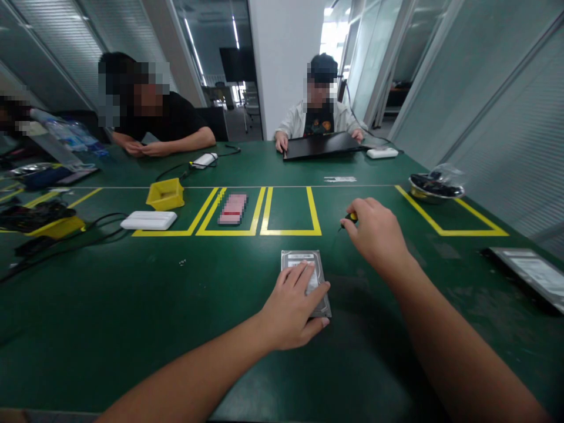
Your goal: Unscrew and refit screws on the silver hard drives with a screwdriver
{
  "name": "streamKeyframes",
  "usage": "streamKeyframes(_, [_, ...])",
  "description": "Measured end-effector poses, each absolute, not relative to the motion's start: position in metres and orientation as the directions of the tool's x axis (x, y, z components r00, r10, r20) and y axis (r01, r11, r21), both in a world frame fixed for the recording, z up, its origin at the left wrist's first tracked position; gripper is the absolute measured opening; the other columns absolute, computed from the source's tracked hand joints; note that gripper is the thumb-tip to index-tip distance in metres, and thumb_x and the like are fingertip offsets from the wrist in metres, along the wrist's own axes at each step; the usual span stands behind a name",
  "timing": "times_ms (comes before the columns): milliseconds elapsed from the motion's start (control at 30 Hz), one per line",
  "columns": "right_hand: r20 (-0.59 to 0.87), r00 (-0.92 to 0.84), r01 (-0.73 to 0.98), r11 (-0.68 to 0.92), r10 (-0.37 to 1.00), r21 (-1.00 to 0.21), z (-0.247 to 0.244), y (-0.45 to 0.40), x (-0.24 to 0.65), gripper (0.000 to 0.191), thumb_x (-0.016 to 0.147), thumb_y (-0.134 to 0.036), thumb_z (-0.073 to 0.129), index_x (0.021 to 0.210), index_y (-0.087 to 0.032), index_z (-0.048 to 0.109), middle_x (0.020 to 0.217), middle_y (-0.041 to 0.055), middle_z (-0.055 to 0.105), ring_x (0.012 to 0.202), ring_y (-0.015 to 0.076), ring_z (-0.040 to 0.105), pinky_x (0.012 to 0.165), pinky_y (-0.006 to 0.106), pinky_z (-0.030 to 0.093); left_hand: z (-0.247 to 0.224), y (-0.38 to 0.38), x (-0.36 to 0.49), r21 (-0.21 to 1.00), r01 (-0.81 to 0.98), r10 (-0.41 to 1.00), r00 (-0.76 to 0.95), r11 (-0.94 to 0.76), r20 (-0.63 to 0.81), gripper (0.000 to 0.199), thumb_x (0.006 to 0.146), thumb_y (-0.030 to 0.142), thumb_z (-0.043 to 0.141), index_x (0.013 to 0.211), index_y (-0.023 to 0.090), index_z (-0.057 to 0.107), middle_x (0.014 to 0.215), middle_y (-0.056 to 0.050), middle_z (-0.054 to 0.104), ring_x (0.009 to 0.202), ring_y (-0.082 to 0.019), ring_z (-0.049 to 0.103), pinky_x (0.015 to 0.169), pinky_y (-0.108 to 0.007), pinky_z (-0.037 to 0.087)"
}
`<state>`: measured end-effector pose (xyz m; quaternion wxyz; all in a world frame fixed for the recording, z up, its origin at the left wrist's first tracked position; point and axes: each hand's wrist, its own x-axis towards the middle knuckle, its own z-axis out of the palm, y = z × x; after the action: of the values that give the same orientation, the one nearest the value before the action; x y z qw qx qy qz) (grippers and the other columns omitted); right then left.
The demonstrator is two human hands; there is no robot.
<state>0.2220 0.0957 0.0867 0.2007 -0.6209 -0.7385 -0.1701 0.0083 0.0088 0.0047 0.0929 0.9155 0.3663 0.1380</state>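
Note:
A silver hard drive (324, 302) lies flat on the green table in front of me, its white label partly covered by fingers. My left hand (297, 305) grips it from above, fingers across the top and the thumb at the near edge. To the right and farther forward, my right hand (376, 229) is closed around a small screwdriver (351, 217) with a yellow and black handle. Its thin dark shaft points down and left, apart from the drive. Most of the handle is hidden in the hand.
Yellow tape outlines mark the green table (211, 352). To the left are a yellow bin (165, 194), a white power strip (148, 221) and cables. A metal bowl of dark parts (436, 187) and another drive (533, 273) stand right. Two people sit opposite, one holding a black panel (321, 145).

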Motion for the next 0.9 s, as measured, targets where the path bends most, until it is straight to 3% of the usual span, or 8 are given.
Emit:
streamKeyframes(333, [0.362, -0.112, 0.993, 0.092, 0.925, 0.074, 0.084, 0.092, 0.216, 0.012, 0.088, -0.026, 0.060, 0.094, -0.017, 0.056, 0.095, 0.0094, 0.063, 0.086, 0.0230, 0.061, 0.071, 0.031, 0.041, 0.005, 0.013, 0.009, 0.291, 0.619, 0.680, 0.702, -0.729, 0.210, 0.068, 0.083, 0.051, 0.062, 0.143, 0.023, 0.044, 0.155, -0.018, 0.031, 0.145, -0.038, 0.024, 0.113, -0.056, 0.024])
streamKeyframes(600, [0.007, -0.094, 0.993, 0.093, 0.996, 0.075, 0.084, 0.081, 0.206, 0.031, 0.088, -0.017, 0.048, 0.119, -0.015, 0.046, 0.108, 0.0155, 0.057, 0.089, 0.0264, 0.064, 0.070, 0.032, 0.042, 0.005, 0.011, 0.008, 0.323, 0.610, 0.686, 0.685, -0.724, 0.243, 0.069, 0.082, 0.053, 0.063, 0.139, 0.017, 0.046, 0.154, -0.019, 0.035, 0.145, -0.036, 0.025, 0.115, -0.054, 0.024])
streamKeyframes(900, [-0.199, -0.109, 0.990, 0.124, 0.974, 0.062, 0.065, 0.076, 0.215, 0.032, 0.085, -0.017, 0.049, 0.117, -0.014, 0.051, 0.106, 0.0175, 0.057, 0.091, 0.0291, 0.067, 0.071, 0.033, 0.045, 0.000, 0.008, 0.003, 0.380, 0.598, 0.705, 0.648, -0.705, 0.288, 0.074, 0.077, 0.053, 0.068, 0.136, 0.013, 0.048, 0.153, -0.018, 0.039, 0.144, -0.034, 0.029, 0.118, -0.051, 0.023])
